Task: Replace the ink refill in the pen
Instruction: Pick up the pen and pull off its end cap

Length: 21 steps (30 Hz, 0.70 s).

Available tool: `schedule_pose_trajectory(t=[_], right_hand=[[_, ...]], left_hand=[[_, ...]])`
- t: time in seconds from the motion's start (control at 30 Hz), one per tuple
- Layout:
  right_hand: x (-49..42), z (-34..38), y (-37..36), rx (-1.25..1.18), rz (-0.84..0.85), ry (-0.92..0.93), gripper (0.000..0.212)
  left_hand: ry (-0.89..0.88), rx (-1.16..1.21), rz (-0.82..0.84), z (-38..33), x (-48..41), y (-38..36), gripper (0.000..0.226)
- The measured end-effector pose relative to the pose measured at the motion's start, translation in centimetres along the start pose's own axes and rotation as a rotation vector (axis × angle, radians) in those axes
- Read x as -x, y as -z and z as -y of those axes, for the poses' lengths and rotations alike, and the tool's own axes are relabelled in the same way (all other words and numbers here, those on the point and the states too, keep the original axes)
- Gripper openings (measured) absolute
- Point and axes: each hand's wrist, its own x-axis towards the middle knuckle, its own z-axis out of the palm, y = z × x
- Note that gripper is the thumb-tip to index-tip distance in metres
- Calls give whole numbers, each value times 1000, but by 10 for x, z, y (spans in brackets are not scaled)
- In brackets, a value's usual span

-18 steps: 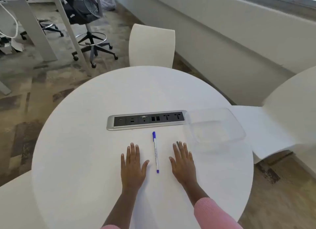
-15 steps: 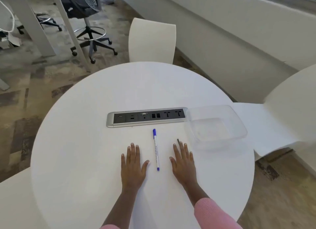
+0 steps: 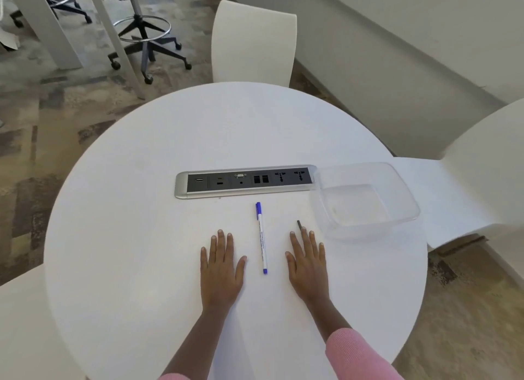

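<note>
A white pen [image 3: 261, 239] with a blue cap and a blue end lies lengthwise on the round white table [image 3: 141, 238], cap pointing away from me. My left hand [image 3: 221, 269] rests flat on the table to the left of the pen, fingers apart. On the pen's other side my right hand [image 3: 307, 266] lies flat, holding nothing. A short dark thin piece [image 3: 299, 224], possibly the tip of a refill, sticks out from under my right fingertips; the rest of it is hidden.
A silver socket strip [image 3: 181, 188] is set into the table beyond the pen. A clear plastic tub [image 3: 402, 198] stands at the right, near the table edge. White chairs [image 3: 252, 39] stand around the table; an office stool [image 3: 141, 30] is on the floor far left.
Both hands and the pen stay where they were. Only the camera has tilted slightly downward.
</note>
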Motion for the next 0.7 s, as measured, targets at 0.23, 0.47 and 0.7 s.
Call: schedule_pose_trajectory(t=[0.23,0.47,0.7], right_hand=[[15,19,3,-28,-116,-20,35],[36,49,-11,-116,-144,-8,26],[33,65,-13,-187,-179,-100,15]], left_hand=[[-11,2,25,0,1,5,67],[-21,-8,47,2,1,8,73],[-72,-9,11,5,0,2,58]])
